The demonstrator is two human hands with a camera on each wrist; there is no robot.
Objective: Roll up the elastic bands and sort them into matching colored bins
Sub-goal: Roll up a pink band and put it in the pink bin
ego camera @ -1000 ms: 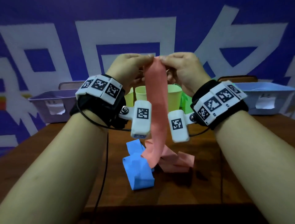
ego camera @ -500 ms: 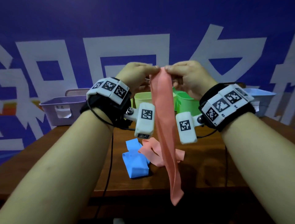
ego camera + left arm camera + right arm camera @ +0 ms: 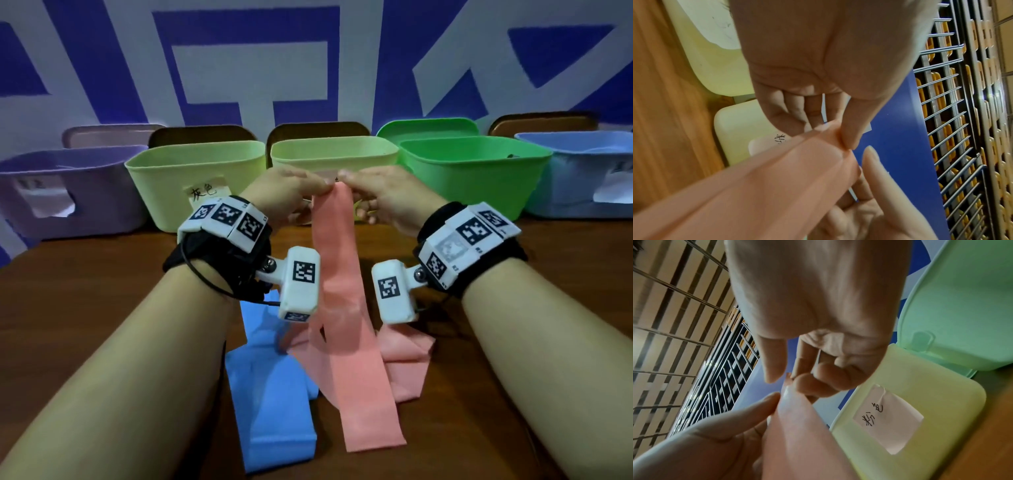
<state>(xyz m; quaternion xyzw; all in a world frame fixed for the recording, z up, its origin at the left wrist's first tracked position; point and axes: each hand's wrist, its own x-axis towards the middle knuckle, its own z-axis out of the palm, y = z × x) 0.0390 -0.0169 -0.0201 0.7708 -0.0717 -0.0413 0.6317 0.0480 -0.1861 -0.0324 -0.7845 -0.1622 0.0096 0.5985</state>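
Pink band [image 3: 346, 329] between both hands' fingertips

Both bare forearms reach forward side by side, wrists raised and each strapped with a black band carrying white marker blocks. The left hand [image 3: 281, 192] and the right hand [image 3: 387, 195] meet at their fingertips, knuckles up. Each pinches between thumb and forefinger the top edge of a salmon-pink elastic fabric band [image 3: 337, 240], the remaining fingers curled underneath.
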